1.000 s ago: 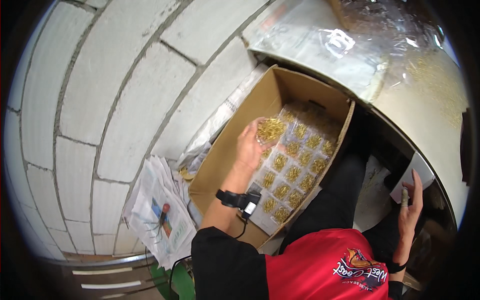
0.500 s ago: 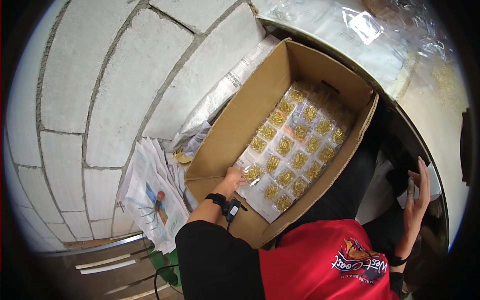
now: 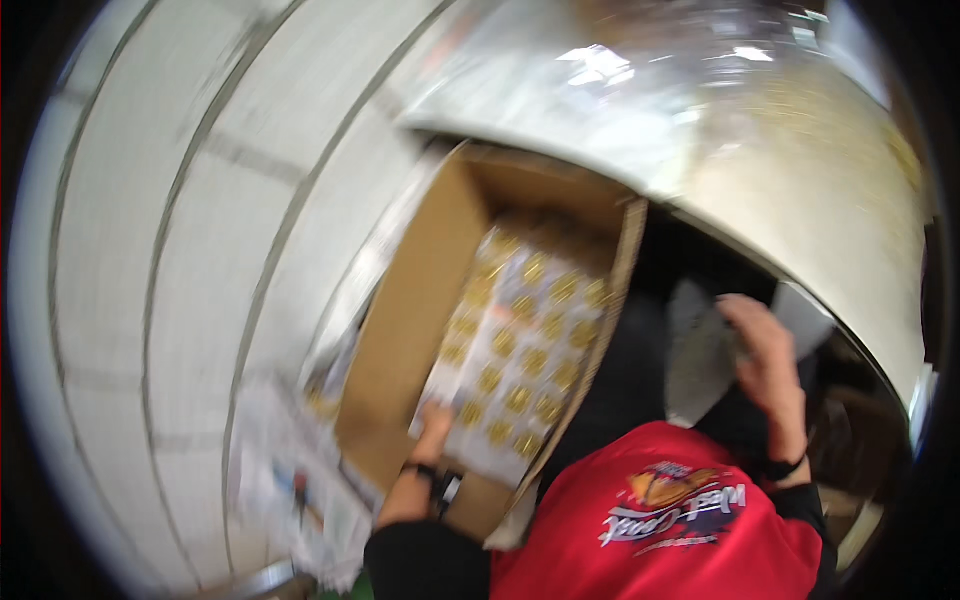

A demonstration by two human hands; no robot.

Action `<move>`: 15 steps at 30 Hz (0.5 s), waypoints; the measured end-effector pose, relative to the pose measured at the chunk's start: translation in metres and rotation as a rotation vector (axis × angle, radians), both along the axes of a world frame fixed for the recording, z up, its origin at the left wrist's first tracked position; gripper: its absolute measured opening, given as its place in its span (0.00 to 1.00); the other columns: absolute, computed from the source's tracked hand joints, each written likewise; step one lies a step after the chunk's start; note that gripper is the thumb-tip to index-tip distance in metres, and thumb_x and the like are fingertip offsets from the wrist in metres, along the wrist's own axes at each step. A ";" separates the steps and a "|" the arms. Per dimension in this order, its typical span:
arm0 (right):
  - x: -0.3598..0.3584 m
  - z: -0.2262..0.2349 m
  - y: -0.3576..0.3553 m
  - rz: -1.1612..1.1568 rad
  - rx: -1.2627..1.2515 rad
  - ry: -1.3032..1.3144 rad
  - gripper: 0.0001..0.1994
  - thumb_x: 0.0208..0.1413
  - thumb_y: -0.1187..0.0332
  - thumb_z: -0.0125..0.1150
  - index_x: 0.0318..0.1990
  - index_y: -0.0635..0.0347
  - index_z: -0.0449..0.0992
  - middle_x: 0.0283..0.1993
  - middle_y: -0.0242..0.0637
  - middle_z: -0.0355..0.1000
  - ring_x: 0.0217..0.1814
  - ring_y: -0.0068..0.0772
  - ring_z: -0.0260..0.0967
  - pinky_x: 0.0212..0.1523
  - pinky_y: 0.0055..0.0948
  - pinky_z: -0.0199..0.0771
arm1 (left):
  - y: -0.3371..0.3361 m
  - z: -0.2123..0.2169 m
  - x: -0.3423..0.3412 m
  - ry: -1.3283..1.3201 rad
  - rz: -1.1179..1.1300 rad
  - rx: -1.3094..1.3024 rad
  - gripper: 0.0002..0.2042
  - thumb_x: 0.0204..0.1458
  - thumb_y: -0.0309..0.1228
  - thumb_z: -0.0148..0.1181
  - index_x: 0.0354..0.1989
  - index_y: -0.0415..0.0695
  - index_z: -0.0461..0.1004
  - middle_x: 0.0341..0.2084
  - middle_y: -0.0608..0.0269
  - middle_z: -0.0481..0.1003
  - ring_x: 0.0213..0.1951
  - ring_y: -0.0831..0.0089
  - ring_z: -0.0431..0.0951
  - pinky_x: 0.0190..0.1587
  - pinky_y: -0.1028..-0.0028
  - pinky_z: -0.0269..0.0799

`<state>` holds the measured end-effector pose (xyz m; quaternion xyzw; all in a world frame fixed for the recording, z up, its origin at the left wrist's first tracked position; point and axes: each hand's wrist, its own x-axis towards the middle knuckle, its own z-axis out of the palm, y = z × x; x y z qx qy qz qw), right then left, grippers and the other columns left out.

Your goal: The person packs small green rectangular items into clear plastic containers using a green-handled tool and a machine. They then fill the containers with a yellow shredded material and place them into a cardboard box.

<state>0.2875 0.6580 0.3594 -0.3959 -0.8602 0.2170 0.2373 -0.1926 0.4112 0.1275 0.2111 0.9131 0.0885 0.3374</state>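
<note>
My left hand (image 3: 434, 425) is inside a deep cardboard box (image 3: 395, 330), at the lower left corner of a pale printed sheet (image 3: 505, 462). Rows of small clear packets (image 3: 517, 398) with gold-coloured metal pieces, too blurred to name, lie on this sheet. One packet (image 3: 471, 412) at the near end of a row lies just right of my left fingers. Motion smears those fingers, so their grip is unclear. Over dark trousers at the right, my right hand (image 3: 770, 360) is raised, its fingers stretched and holding nothing visible.
Left of the box rises a pale block wall (image 3: 200, 300). Stacked papers (image 3: 300, 490) with a red-ended tool on top lie at its foot. A light work surface (image 3: 800, 180) with shiny clear plastic (image 3: 600, 65) curves along the far and right side.
The packet at my left fingers now lies in the row, with that hand slightly left of it. My right hand has shifted to the left. The whole view has swung and blurred.
</note>
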 end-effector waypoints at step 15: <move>0.076 0.017 0.056 -0.107 0.126 -0.212 0.15 0.50 0.70 0.52 0.45 0.66 0.69 0.50 0.49 0.66 0.51 0.47 0.64 0.47 0.37 0.69 | 0.281 0.230 0.146 -0.483 -0.357 0.984 0.08 0.53 0.27 0.54 0.36 0.35 0.73 0.29 0.57 0.76 0.31 0.72 0.78 0.33 0.79 0.73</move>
